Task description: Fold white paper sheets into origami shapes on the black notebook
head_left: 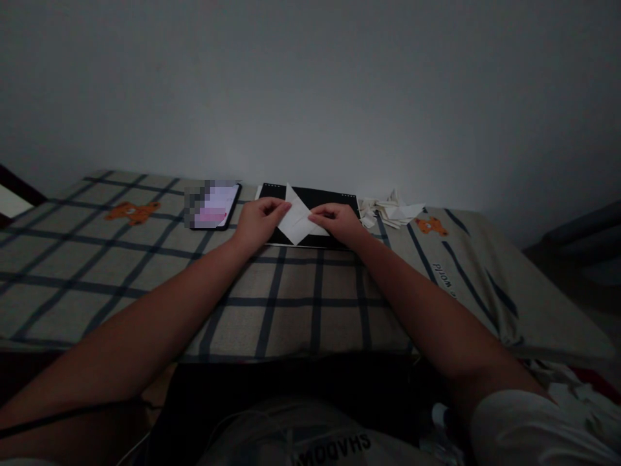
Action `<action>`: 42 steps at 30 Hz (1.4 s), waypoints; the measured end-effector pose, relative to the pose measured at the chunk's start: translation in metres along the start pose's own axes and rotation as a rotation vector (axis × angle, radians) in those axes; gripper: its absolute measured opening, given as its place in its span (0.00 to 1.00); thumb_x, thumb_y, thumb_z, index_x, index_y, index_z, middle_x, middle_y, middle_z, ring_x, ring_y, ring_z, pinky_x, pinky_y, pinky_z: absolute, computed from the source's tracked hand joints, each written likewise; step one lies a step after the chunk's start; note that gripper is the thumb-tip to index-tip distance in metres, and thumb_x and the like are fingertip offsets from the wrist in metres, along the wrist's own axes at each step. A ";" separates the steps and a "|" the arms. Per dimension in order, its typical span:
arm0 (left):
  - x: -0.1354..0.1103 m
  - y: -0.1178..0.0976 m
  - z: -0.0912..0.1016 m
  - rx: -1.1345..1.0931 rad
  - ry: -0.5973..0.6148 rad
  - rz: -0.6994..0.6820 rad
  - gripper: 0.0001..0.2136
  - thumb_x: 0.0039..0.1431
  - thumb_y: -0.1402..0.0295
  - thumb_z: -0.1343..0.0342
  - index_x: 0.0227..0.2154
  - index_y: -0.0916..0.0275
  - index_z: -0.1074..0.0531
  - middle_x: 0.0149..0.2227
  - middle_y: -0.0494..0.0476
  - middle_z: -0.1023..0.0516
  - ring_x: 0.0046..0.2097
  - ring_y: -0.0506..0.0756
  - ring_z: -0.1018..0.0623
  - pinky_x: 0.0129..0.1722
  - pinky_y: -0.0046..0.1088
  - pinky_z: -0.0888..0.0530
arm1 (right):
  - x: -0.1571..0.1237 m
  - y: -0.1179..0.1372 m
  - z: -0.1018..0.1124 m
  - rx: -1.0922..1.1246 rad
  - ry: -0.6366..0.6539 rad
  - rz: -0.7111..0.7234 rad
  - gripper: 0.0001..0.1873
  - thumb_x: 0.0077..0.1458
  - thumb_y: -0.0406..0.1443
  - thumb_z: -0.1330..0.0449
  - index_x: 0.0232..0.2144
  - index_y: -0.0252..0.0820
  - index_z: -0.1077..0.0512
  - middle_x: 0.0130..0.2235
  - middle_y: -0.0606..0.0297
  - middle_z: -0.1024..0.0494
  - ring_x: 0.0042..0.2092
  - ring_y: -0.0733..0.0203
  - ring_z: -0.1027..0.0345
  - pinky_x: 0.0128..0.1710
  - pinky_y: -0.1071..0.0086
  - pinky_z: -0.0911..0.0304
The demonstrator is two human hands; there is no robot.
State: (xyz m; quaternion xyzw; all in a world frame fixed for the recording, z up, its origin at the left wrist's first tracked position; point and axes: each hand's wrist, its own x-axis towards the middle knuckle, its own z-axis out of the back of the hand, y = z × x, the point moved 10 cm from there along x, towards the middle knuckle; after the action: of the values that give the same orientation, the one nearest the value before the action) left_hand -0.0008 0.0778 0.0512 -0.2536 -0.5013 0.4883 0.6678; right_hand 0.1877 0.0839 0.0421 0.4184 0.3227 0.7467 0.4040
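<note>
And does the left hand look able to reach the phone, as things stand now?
Probably yes: the phone lies close beside the left hand, and nothing seems to stand between them. However, that hand is pinching the white paper, so it would likely need to let go first.

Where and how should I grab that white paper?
I'd probably pinch the white paper at its near corner, coming from the near side: that pointed tip is uncovered, while the left hand and right hand hold its sides.
</note>
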 end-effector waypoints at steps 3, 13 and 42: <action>0.001 0.005 -0.001 -0.002 0.010 0.029 0.13 0.60 0.59 0.39 0.37 0.64 0.18 0.36 0.58 0.15 0.37 0.55 0.20 0.36 0.28 0.27 | -0.001 -0.005 -0.002 0.065 0.000 -0.047 0.14 0.52 0.43 0.33 0.35 0.39 0.18 0.37 0.60 0.16 0.39 0.57 0.24 0.42 0.64 0.32; -0.002 -0.001 -0.011 0.030 0.105 -0.014 0.15 0.59 0.57 0.39 0.37 0.65 0.18 0.36 0.58 0.15 0.37 0.55 0.20 0.36 0.28 0.27 | 0.000 0.004 -0.003 -0.053 0.021 0.000 0.14 0.55 0.44 0.37 0.31 0.39 0.19 0.34 0.62 0.17 0.37 0.58 0.26 0.40 0.65 0.34; -0.006 0.009 -0.034 -0.551 0.335 0.225 0.29 0.56 0.39 0.49 0.31 0.63 0.22 0.34 0.64 0.19 0.38 0.59 0.19 0.38 0.35 0.22 | 0.002 0.005 0.011 -0.041 0.026 0.078 0.15 0.58 0.45 0.39 0.35 0.40 0.21 0.37 0.61 0.19 0.39 0.58 0.29 0.42 0.64 0.35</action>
State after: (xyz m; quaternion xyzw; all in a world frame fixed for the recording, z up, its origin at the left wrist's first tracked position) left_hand 0.0268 0.0812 0.0292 -0.5548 -0.4668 0.3566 0.5892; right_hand 0.1955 0.0850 0.0521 0.4125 0.2958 0.7738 0.3789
